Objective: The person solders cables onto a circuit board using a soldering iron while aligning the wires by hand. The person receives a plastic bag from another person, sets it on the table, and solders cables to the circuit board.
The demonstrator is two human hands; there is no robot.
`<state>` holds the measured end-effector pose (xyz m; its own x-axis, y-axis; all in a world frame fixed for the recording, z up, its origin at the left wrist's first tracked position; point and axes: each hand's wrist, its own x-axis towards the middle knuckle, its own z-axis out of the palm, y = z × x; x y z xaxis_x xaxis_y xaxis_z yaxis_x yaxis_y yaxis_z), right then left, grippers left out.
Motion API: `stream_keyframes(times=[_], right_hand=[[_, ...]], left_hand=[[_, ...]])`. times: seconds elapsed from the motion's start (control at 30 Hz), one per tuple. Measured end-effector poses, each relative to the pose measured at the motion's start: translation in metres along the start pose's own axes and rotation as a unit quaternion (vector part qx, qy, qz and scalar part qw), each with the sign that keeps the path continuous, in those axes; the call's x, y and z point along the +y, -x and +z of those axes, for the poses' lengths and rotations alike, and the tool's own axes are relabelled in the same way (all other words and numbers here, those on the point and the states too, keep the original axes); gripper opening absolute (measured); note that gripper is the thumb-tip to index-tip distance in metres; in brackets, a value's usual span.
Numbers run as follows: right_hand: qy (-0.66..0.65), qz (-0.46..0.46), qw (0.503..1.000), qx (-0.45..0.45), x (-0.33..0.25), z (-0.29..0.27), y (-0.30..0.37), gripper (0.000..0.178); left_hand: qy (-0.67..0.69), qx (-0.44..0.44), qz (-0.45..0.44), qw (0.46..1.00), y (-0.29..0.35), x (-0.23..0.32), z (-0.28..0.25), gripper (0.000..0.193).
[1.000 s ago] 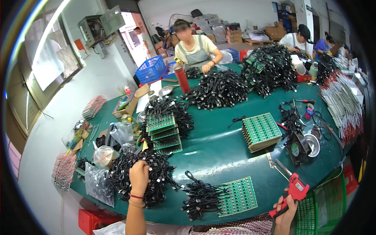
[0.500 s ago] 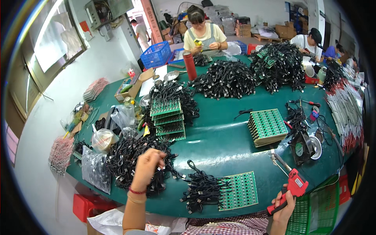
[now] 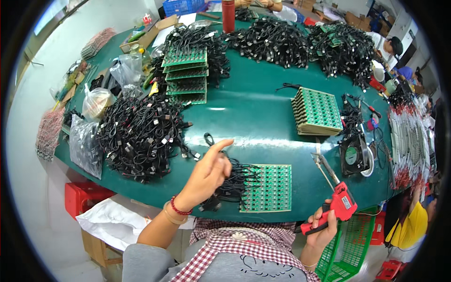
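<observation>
My right hand point(image 3: 324, 225) grips the handle of a red and black soldering gun point(image 3: 344, 202), its metal tip pointing up and left over the table. My left hand point(image 3: 209, 176) is above a bunch of black USB cables point(image 3: 231, 187), index finger stretched out and the others loosely bent; nothing shows in it. Those cables run to the left side of a green circuit board panel point(image 3: 268, 188) lying flat at the near table edge. Farther left spreads a big heap of loose black cables point(image 3: 143, 136).
A stack of green panels point(image 3: 317, 110) sits right of centre, beside a small black fan point(image 3: 353, 157). Staggered panels with cables point(image 3: 185, 77) stand at the back left. Cable piles point(image 3: 270, 44) and a red cylinder point(image 3: 228, 16) line the far side. Co-workers sit beyond.
My view has tipped downward. My left hand has moved from the loose cable heap rightward to the cables at the panel, its index finger now extended. The soldering gun stays in my right hand.
</observation>
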<state>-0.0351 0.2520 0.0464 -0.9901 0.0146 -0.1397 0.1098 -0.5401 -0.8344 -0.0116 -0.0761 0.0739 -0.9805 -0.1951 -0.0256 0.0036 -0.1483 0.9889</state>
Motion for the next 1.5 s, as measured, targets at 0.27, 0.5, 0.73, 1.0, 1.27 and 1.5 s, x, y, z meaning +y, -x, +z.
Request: stream_keyframes(times=[0.27, 0.5, 0.73, 1.0, 1.27, 1.5], right_hand=[[-0.017, 0.012, 1.0, 0.016, 0.001, -0.001, 0.007, 0.036], [-0.007, 0.033, 0.999, 0.017, 0.007, -0.001, 0.013, 0.037], [0.007, 0.036, 0.999, 0.015, 0.004, -0.005, 0.019, 0.037], [0.07, 0.074, 0.995, -0.015, 0.007, -0.02, 0.035, 0.038], [0.064, 0.083, 0.994, 0.004, 0.004, -0.024, 0.039, 0.038], [0.056, 0.1, 0.993, 0.01, 0.009, -0.023, 0.034, 0.037]], left_hand=[[0.067, -0.047, -0.112, 0.99, 0.004, -0.01, 0.012, 0.017], [-0.225, -0.046, 0.02, 0.973, -0.011, -0.026, 0.033, 0.011], [-0.374, -0.027, 0.146, 0.916, -0.013, -0.038, 0.062, 0.02], [-0.49, -0.096, 0.15, 0.854, -0.013, -0.054, 0.063, 0.036], [-0.423, -0.107, 0.128, 0.891, -0.015, -0.052, 0.066, 0.035], [-0.475, -0.11, 0.144, 0.861, 0.001, -0.056, 0.069, 0.04]])
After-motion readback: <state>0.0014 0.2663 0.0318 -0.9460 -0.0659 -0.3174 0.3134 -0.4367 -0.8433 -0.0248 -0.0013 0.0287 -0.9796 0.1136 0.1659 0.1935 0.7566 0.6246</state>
